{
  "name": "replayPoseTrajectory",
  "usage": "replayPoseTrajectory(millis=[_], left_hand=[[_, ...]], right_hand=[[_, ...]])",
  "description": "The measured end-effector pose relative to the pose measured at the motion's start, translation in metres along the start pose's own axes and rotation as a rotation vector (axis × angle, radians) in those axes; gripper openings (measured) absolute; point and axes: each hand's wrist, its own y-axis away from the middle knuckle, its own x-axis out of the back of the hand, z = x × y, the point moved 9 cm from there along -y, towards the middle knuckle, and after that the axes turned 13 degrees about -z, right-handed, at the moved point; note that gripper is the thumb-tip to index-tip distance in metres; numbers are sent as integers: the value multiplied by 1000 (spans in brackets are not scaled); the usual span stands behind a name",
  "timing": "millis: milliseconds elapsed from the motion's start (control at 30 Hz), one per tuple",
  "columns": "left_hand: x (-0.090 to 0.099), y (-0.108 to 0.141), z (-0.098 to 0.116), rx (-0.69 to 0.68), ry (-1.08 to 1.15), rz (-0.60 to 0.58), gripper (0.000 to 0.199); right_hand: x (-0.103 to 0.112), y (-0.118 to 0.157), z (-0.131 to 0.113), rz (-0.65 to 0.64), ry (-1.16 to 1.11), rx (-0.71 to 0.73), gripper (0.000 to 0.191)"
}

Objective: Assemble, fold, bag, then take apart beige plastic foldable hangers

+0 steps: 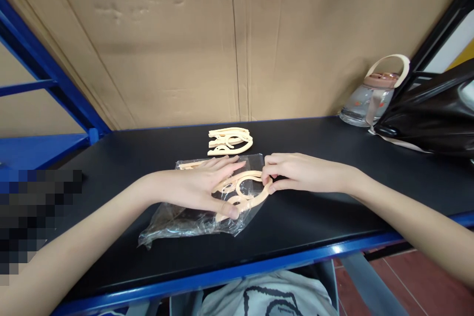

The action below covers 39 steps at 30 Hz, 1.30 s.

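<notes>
A clear plastic bag (181, 222) lies on the black tabletop in front of me. On or inside the bag is a cream folding hanger (255, 201), folded up; I cannot tell whether film covers all of it. My left hand (202, 185) rests over bag and hanger, its fingers spread and its thumb stretched along the hanger's near end. At the hanger's rounded right end, my right hand (296, 172) is closed in a pinch. Behind the bag lie more folded cream hangers (247, 145). Another cream strip (190, 165) shows at the bag's far left edge, partly behind my left hand.
A clear bottle with a pink lid and carrying loop (365, 103) stands at the back right, beside a shiny black bag (429, 108). Cardboard (166, 59) walls off the back. A blue frame (70, 94) rises at left, and a blue edge (207, 276) borders the table front.
</notes>
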Motion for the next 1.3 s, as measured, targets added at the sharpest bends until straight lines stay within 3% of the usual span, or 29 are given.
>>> replayPoseTrajectory(millis=[267, 500, 900, 1000, 1167, 1300], left_hand=[[3, 1, 1, 9, 3, 62, 102], [10, 5, -12, 83, 202, 15, 67], [3, 0, -13, 75, 177, -17, 71], [3, 0, -12, 86, 169, -24, 72], [3, 0, -9, 116, 159, -49, 75], [3, 0, -8, 101, 146, -51, 70]], right_hand=[[-1, -4, -7, 20, -78, 63, 20], [-3, -1, -18, 32, -125, 30, 12], [-6, -5, -39, 13, -428, 258, 11], [-11, -9, -40, 8, -417, 269, 14], [-13, -12, -44, 108, -299, 289, 31], [-17, -12, -46, 82, -188, 250, 36]])
